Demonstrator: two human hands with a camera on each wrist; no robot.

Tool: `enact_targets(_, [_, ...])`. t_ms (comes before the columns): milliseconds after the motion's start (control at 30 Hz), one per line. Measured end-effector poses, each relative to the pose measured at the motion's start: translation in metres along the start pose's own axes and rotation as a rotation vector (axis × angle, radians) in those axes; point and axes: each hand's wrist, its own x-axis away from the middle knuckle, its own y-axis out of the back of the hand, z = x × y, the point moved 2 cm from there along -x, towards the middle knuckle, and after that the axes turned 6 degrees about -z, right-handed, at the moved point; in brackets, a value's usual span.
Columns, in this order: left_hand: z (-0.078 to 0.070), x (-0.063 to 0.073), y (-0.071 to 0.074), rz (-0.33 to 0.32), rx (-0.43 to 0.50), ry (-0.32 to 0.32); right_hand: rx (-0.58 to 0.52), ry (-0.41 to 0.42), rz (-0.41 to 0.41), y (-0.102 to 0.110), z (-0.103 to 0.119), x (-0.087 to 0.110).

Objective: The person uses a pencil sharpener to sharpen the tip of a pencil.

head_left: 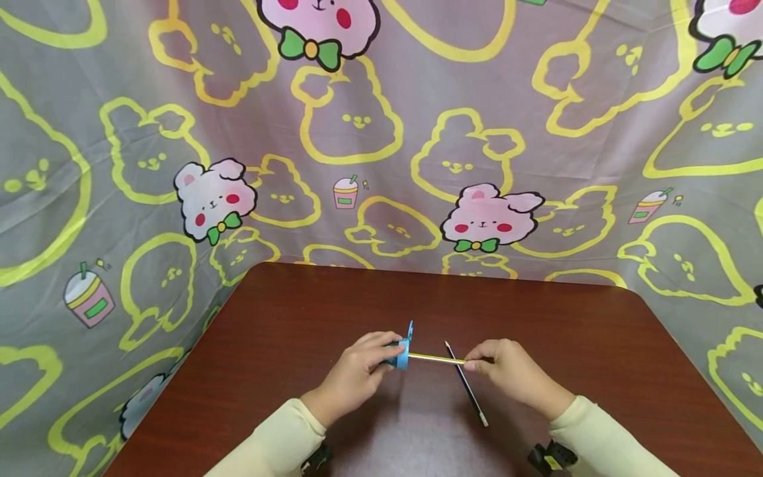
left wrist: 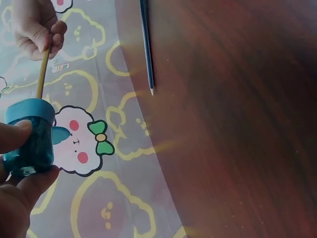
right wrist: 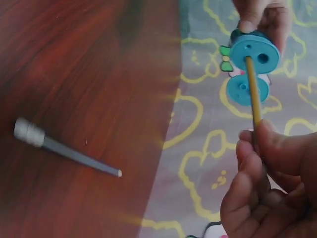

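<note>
Blue sharpener [head_left: 403,356], lower centre of head view: round top with holes, flap lid swung open, shiny darker teal body. Left hand [head_left: 359,368] grip around it. Right hand [head_left: 511,370] grip pinches slim yellow-striped pencil [head_left: 434,358], its other end at sharpener's top. Dark pencil [head_left: 471,391], whitish end, lies on reddish-brown desk [head_left: 280,331], lower centre-right.

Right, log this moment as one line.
left hand: holds blue sharpener | lid: flipped open | right hand: grips yellow pencil, far end in sharpener | dark pencil: lies on table
</note>
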Motion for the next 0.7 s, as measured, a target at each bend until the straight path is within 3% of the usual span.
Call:
enact_targets(100, [0.0004, 0.0010, -0.0008, 0.020, 0.029, 0.056, 0.119, 0.111, -0.048, 0.0001, 0.0017, -0.0003])
enact_targets(233, [0.0017, -0.0009, 0.0000, 0.011, 0.107, 0.161, 0.294, 0.378, -0.278, -0.0010, 0.0023, 0.0008])
enact_targets(333, [0.0024, -0.0021, 0.0015, -0.003, 0.147, 0.193, 0.297, 0.534, -0.387, -0.0021, 0.0020, 0.0007])
enact_targets(433, [0.0023, -0.0025, 0.0025, -0.013, 0.158, 0.192, 0.264, 0.603, -0.446, -0.0041, 0.0037, 0.0011])
enact_targets(500, [0.0022, -0.0024, 0.0025, -0.019, 0.150, 0.172, 0.231, 0.579, -0.449, -0.0058, 0.0044, 0.0017])
enact_targets(567, [0.0023, -0.0020, 0.0017, -0.025, 0.126, 0.137, 0.163, 0.490, -0.399, -0.0065, 0.0045, 0.0022])
enact_targets(633, [0.0025, -0.0014, 0.0010, -0.030, 0.088, 0.090, 0.081, 0.361, -0.307, -0.0061, 0.0036, 0.0015])
enact_targets(700, [0.0025, -0.0005, 0.0005, -0.035, 0.047, 0.037, -0.015, 0.191, -0.158, -0.0043, 0.0011, -0.0006])
